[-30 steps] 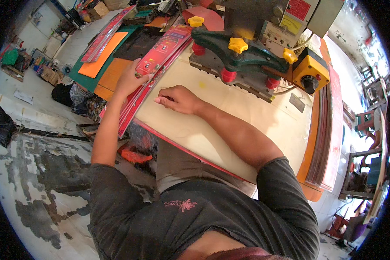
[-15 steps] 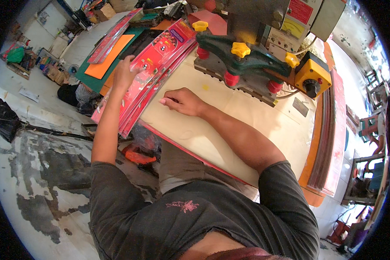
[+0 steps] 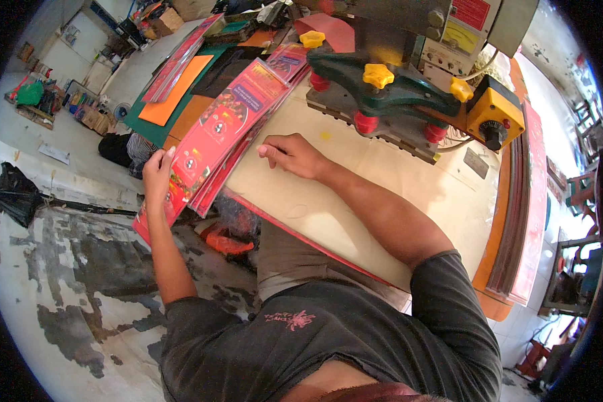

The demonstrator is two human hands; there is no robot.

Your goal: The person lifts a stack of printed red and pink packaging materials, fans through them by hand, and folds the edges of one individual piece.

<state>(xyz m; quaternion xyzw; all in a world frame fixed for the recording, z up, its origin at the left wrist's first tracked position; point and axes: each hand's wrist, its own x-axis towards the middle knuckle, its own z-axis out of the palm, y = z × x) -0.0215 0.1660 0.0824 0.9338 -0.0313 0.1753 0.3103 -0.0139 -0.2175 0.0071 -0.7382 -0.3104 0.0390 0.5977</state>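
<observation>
My left hand (image 3: 157,175) is closed on the left edge of a long red printed plastic sheet (image 3: 216,127). This sheet lies slantwise over a stack of similar red sheets (image 3: 229,166) and reaches past the stack's near end. My right hand (image 3: 293,157) hovers at or rests on a cream board (image 3: 355,201), just right of the stack. Its fingers are curled in with the thumb against them; whatever they may hold is hidden. Beyond it stands a press with a dark green bracket (image 3: 388,87) and yellow star knobs (image 3: 378,76).
A yellow control box (image 3: 494,117) with a black dial sits right of the press. An orange sheet (image 3: 174,90) and more printed sheets (image 3: 181,60) lie at the far left on a green mat (image 3: 132,120). Stacked sheets (image 3: 516,228) line the right edge.
My left hand has moved down and toward me, sliding the top red sheet along with it off the stack. My right hand has stayed in nearly the same place.
</observation>
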